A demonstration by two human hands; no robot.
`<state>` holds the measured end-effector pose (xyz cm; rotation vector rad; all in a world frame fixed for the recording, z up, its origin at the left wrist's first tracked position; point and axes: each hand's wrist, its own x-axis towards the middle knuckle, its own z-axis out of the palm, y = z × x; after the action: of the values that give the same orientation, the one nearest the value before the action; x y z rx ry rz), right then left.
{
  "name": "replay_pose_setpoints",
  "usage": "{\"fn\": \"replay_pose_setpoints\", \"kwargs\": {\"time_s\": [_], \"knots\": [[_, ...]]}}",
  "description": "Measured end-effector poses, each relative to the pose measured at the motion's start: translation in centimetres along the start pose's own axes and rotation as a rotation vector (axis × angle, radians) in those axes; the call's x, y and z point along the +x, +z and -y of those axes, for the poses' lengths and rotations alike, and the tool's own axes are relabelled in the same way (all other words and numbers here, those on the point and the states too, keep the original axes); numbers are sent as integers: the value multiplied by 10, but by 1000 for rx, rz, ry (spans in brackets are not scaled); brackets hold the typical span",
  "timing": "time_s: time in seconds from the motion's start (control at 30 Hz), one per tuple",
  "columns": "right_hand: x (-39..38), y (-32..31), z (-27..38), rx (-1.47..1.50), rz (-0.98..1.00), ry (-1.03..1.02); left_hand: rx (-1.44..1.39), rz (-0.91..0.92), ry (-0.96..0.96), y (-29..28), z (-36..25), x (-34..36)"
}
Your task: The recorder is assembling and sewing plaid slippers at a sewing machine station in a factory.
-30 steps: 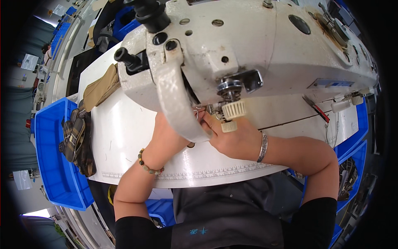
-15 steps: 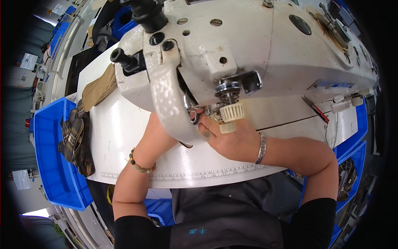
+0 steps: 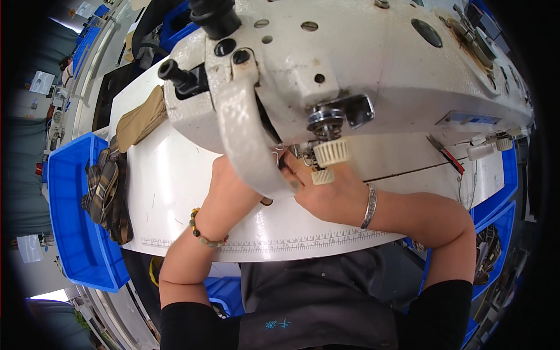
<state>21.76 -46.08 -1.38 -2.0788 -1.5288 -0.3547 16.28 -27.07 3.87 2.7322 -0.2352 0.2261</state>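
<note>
A white industrial sewing machine (image 3: 379, 64) fills the upper view above a white table (image 3: 175, 227) with a printed ruler along its front. My left hand (image 3: 236, 192), with a bead bracelet at the wrist, reaches behind the machine's curved front lever (image 3: 239, 128) to the needle area; its fingers are mostly hidden. My right hand (image 3: 324, 195), with a silver bangle, has its fingers bent and pressed together near the knurled knobs (image 3: 331, 153), at something dark I cannot make out. Red-handled snips (image 3: 449, 157) lie right of the hands.
Khaki fabric pieces (image 3: 140, 119) lie on the table's left, beside dark plaid fabric (image 3: 105, 192) over a blue bin (image 3: 70, 221). More blue bins (image 3: 499, 262) with fabric stand at the right. A person (image 3: 67, 69) is small in the far upper left.
My hands stay at the needle area with only small shifts. The left wrist dipped left half a second ago and now sits slightly right again. The view has shifted a little.
</note>
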Motion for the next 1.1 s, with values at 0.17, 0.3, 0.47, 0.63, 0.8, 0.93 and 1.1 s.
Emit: {"fn": "replay_pose_setpoints", "kwargs": {"time_s": [0.17,0.3,0.47,0.63,0.8,0.93,1.1], "knots": [[-2,2,-1,-31,7,7,109,-43,27,5,0,-3],[1,-8,0,-33,275,73,121,-9,25,5,2,-3],[-2,-5,-6,45,274,138,47,56,-59,0,6,-7],[-1,-7,-8,28,273,102,199,-53,21,-23,5,-3],[4,0,-11,185,125,229,191,-161,323,-3,22,0],[7,-11,-18,31,82,270,278,-188,423,-7,20,9],[5,-5,-31,-9,1,139,231,-124,371,-2,19,11]]}}
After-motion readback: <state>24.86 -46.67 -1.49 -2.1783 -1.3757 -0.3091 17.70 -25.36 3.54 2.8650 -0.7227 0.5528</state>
